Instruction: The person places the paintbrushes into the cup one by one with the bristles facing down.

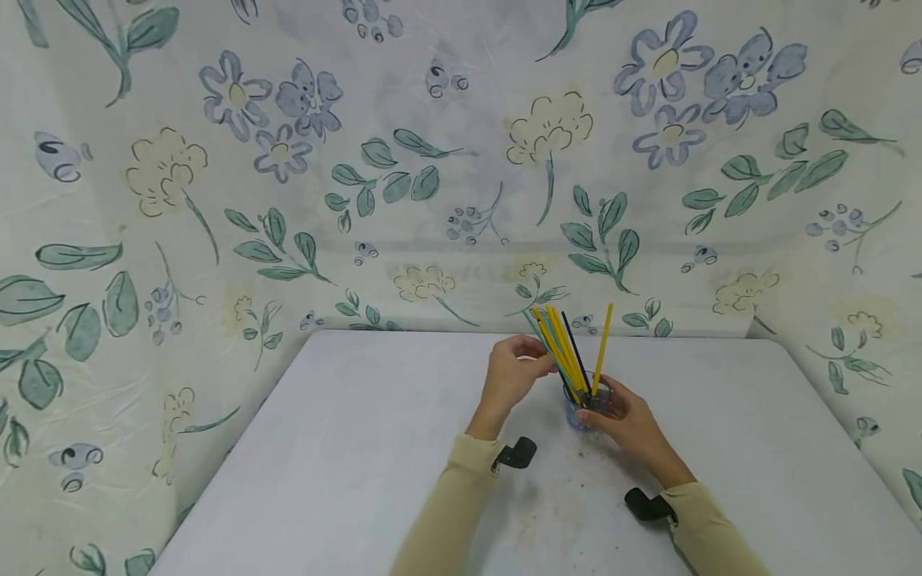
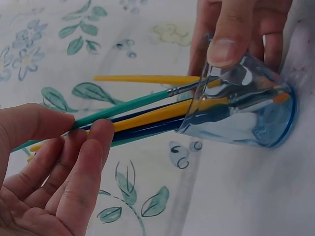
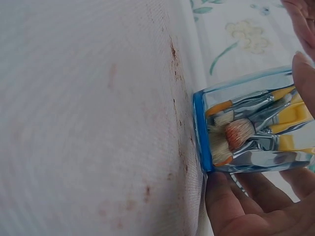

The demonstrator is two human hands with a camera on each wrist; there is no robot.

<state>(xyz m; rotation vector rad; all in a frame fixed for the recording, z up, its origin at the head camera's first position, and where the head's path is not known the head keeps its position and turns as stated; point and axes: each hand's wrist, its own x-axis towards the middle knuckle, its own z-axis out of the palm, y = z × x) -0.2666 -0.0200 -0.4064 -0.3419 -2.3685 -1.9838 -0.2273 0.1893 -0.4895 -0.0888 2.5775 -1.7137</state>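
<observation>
A clear glass [image 1: 573, 418] with a bluish base holds several paintbrushes [image 1: 569, 352] with yellow, green and dark handles. Their bristles [image 3: 240, 133] point down inside it, as the right wrist view shows. My right hand [image 1: 634, 424] grips the glass from the right, thumb on the near side and fingers around the far side. To its left, my left hand [image 1: 510, 374] pinches a green paintbrush [image 2: 130, 104] by its handle, with other handles close against the fingers. One yellow paintbrush [image 1: 603, 348] leans apart from the bunch, toward the right.
The glass is over a white table [image 1: 346, 448] near its far edge. Small brownish stains [image 1: 551, 524] mark the tabletop in front of it. A floral-patterned cloth [image 1: 432, 200] hangs behind the table and along its sides. Black wrist devices [image 1: 647, 506] sit on both sleeves.
</observation>
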